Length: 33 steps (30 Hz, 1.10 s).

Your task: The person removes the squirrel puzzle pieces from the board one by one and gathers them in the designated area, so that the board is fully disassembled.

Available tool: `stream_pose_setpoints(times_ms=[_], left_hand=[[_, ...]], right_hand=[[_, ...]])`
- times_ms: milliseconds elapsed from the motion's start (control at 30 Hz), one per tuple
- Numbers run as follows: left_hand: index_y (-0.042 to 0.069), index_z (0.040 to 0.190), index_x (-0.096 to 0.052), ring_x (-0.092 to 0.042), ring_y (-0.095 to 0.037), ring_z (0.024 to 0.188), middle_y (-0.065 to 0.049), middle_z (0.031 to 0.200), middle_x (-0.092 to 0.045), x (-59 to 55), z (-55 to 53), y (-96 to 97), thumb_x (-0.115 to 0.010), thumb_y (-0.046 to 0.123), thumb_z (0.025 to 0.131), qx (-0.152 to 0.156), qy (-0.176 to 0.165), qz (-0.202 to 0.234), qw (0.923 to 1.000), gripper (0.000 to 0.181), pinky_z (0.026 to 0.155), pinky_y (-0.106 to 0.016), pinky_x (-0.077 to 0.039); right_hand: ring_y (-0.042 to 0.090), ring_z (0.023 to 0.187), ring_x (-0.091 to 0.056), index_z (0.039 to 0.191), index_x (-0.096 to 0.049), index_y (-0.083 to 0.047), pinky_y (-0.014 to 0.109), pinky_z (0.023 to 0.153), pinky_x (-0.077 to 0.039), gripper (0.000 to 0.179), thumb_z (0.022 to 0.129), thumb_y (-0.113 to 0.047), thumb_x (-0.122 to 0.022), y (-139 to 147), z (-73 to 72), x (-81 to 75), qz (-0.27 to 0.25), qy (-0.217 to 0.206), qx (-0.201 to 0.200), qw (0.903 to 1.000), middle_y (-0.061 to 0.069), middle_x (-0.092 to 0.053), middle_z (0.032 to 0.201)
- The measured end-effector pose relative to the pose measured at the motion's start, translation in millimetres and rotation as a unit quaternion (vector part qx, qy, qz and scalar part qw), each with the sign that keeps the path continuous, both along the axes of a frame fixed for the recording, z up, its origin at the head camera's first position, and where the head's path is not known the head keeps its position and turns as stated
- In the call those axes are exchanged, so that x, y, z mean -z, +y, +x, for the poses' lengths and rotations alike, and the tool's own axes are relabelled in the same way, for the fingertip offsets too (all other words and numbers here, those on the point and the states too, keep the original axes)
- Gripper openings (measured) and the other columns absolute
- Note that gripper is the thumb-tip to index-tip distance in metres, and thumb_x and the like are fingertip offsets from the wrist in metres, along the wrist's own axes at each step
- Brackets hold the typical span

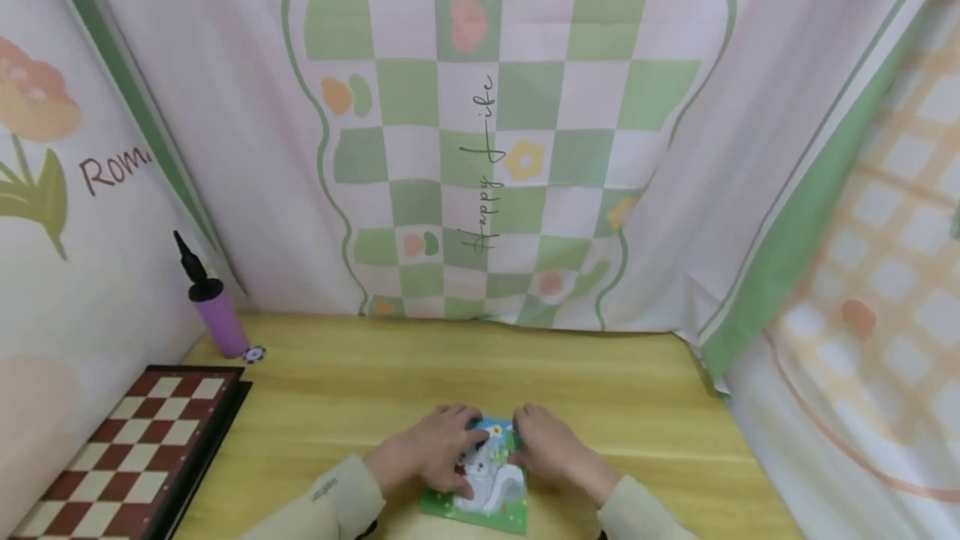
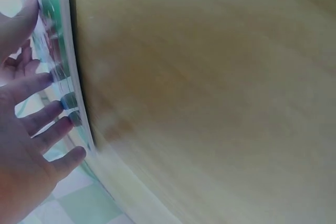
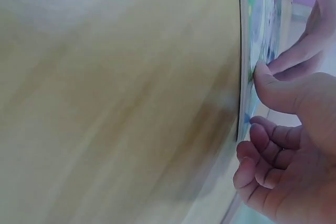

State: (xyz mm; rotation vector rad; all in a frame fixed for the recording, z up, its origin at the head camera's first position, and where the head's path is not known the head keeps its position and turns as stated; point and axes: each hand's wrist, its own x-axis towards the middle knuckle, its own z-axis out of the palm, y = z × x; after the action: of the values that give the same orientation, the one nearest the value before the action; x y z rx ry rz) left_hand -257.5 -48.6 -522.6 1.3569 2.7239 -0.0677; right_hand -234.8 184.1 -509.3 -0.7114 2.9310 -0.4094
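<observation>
A flat picture board [image 1: 491, 486] lies on the table, showing a grey-white cartoon animal on green grass under blue sky. Its surface looks glossy, and from the side it is a thin slab with a pale edge [image 2: 73, 61]. My left hand [image 1: 442, 448] reaches over its left side, fingers spread [image 2: 42, 108] and tips touching the picture. At the upper right corner is my right hand [image 1: 551, 444]. Its thumb [image 3: 275, 90] rests on the picture, with the index fingertip at the surface and the other fingers loosely bent beside the far end.
A red and white checkered board [image 1: 142, 448] with a black edge lies at the left. Behind it stand a purple hand pump [image 1: 221, 319] with a black nozzle and a small black-and-white disc [image 1: 254, 354]. Patterned curtains [image 1: 525, 148] hang behind the wooden table [image 1: 637, 382].
</observation>
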Motion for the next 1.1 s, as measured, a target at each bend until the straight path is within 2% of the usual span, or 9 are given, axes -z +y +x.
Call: stream_pose_setpoints(times_ms=[167, 300, 467, 600, 767, 900, 1100], left_hand=[[0.027, 0.148, -0.054, -0.049, -0.025, 0.143, -0.005, 0.156, -0.048, -2.6, 0.7, 2.1, -0.071, 0.072, 0.084, -0.005, -0.003, 0.003, 1.0000, 0.081, 0.117, -0.048, -0.048], [0.024, 0.149, -0.054, -0.049, -0.024, 0.142, 0.000, 0.158, -0.048, -4.1, -0.3, 2.7, -0.073, 0.068, 0.085, 0.000, -0.020, 0.011, 0.9997, 0.080, 0.116, -0.048, -0.049], [0.022, 0.151, -0.052, -0.047, -0.024, 0.143, 0.006, 0.160, -0.048, -6.7, -0.7, 1.6, -0.075, 0.064, 0.086, -0.003, -0.031, 0.012, 0.9994, 0.081, 0.117, -0.049, -0.047], [0.023, 0.153, -0.050, -0.046, -0.025, 0.146, 0.007, 0.161, -0.047, -4.8, 1.0, -1.7, -0.072, 0.065, 0.087, -0.002, -0.039, 0.009, 0.9992, 0.082, 0.119, -0.049, -0.046], [0.029, 0.152, -0.049, -0.048, -0.027, 0.145, 0.007, 0.159, -0.049, -1.3, -0.2, -3.3, -0.073, 0.064, 0.087, 0.008, -0.042, 0.019, 0.9989, 0.078, 0.118, -0.051, -0.047], [0.033, 0.151, -0.049, -0.050, -0.027, 0.143, 0.006, 0.157, -0.051, 1.7, -1.7, -3.1, -0.074, 0.063, 0.086, 0.014, -0.034, 0.031, 0.9988, 0.076, 0.117, -0.051, -0.048], [0.024, 0.151, -0.045, -0.051, -0.028, 0.142, 0.005, 0.151, -0.057, 5.0, 0.2, 0.6, -0.077, 0.063, 0.084, 0.004, -0.026, 0.041, 0.9988, 0.084, 0.119, -0.049, -0.046]], right_hand=[[0.021, 0.087, -0.058, 0.103, -0.062, 0.000, 0.040, 0.076, -0.055, 0.035, 0.083, -0.017, -0.086, 1, -9.6, -3.8, -0.049, -0.055, 0.004, 0.9973, 0.009, -0.063, 0.097], [0.019, 0.081, -0.054, 0.096, -0.060, -0.001, 0.035, 0.070, -0.049, 0.035, 0.079, -0.014, -0.088, 1, -16.6, -5.7, -0.063, -0.075, 0.004, 0.9952, 0.008, -0.061, 0.090], [0.020, 0.081, -0.053, 0.093, -0.058, -0.003, 0.038, 0.072, -0.051, 0.038, 0.074, -0.013, -0.089, -2, -21.5, -6.6, -0.060, -0.077, 0.013, 0.9951, 0.007, -0.058, 0.089], [0.019, 0.079, -0.053, 0.089, -0.059, -0.004, 0.037, 0.071, -0.050, 0.038, 0.071, -0.012, -0.091, -5, -21.1, -5.0, -0.065, -0.081, 0.021, 0.9944, 0.005, -0.058, 0.086], [0.019, 0.079, -0.053, 0.092, -0.058, -0.004, 0.034, 0.068, -0.046, 0.041, 0.069, -0.009, -0.092, -5, -19.1, -4.4, -0.092, -0.082, 0.017, 0.9923, 0.007, -0.060, 0.084], [0.018, 0.081, -0.053, 0.094, -0.058, -0.005, 0.034, 0.070, -0.047, 0.041, 0.070, -0.007, -0.091, -4, -20.0, -4.7, -0.095, -0.090, 0.015, 0.9913, 0.006, -0.060, 0.087], [0.014, 0.079, -0.051, 0.089, -0.063, -0.007, 0.029, 0.069, -0.045, 0.030, 0.073, -0.011, -0.088, 1, -21.3, -6.7, -0.083, -0.092, -0.020, 0.9921, 0.003, -0.061, 0.087]])
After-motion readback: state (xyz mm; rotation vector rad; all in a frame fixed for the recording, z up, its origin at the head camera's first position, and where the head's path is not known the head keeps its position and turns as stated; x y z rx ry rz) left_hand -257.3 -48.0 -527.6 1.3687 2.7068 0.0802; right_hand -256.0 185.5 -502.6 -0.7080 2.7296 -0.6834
